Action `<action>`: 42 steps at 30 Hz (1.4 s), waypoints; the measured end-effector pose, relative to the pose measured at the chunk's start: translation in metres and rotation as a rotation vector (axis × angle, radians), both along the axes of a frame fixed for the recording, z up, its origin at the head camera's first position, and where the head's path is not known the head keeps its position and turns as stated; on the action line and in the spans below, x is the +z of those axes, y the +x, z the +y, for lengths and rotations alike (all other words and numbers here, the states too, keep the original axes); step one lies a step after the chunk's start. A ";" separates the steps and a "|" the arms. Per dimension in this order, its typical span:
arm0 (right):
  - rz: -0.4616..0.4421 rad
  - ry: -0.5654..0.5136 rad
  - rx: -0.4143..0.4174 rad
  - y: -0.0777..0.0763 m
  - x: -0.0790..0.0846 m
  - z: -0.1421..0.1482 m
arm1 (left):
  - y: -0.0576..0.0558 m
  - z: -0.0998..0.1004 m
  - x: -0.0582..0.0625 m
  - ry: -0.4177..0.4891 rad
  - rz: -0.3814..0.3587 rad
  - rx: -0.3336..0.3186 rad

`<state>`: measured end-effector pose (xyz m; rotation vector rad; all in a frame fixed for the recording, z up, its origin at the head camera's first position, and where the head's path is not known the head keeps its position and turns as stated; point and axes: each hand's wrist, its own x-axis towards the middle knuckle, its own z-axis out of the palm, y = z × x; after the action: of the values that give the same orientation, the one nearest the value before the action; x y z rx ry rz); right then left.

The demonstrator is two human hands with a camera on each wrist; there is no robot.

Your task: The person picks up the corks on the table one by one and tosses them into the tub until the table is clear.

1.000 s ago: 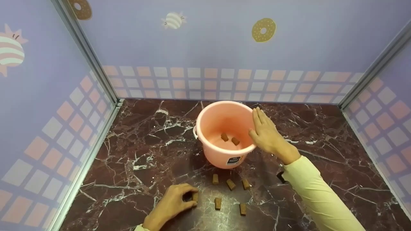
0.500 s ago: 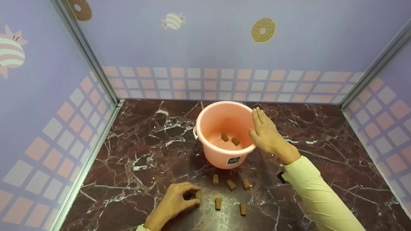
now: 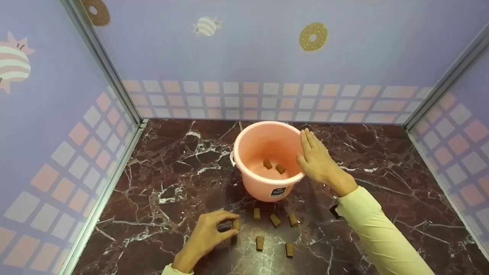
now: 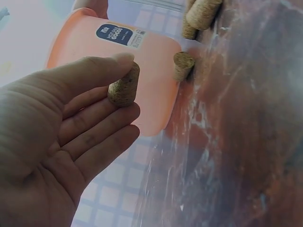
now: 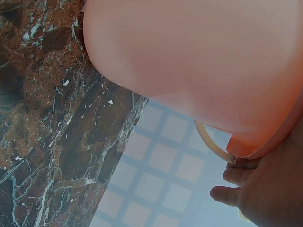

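Note:
My left hand (image 3: 206, 233) pinches a tapered cork stopper (image 4: 124, 87) between thumb and fingertips, a little left of the loose corks. In the left wrist view the other fingers stretch out below it. A pink bucket (image 3: 261, 189) stands upright on the marbled surface. Two corks lie on its floor, one cork (image 3: 267, 164) left of another cork (image 3: 280, 169). My right hand (image 3: 320, 164) rests along the bucket's right rim, its fingers straight. Several corks lie in front of the bucket, among them a cork (image 3: 256, 214) close to its base and a cork (image 3: 289, 249) nearer me.
The dark red marbled tabletop (image 3: 172, 172) runs back to a purple wall (image 3: 259, 49) with a checked band. Side panels with metal edges close it in left and right. A pale bucket handle (image 5: 210, 142) hangs at the bucket's far side in the right wrist view.
My left hand has lifted slightly and shifted away from me and to the right, with the cork in its fingertips. The right hand and the bucket stay where they were.

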<state>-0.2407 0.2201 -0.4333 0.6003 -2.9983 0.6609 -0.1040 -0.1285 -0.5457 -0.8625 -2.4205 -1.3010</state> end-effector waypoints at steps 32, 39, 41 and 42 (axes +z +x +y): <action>-0.003 0.002 -0.001 0.000 0.000 -0.001 | -0.021 0.005 0.033 0.083 0.169 0.052; -0.002 0.010 0.001 0.000 0.000 0.000 | -0.026 0.006 0.046 0.098 0.211 0.063; 0.000 0.009 0.001 0.000 0.000 0.000 | -0.027 0.007 0.050 0.095 0.221 0.075; 0.002 0.008 0.000 0.000 0.001 0.000 | -0.028 0.007 0.052 0.095 0.227 0.078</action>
<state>-0.2407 0.2202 -0.4326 0.6006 -3.0005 0.6481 -0.1319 -0.1214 -0.4935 -0.8326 -2.1770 -1.2081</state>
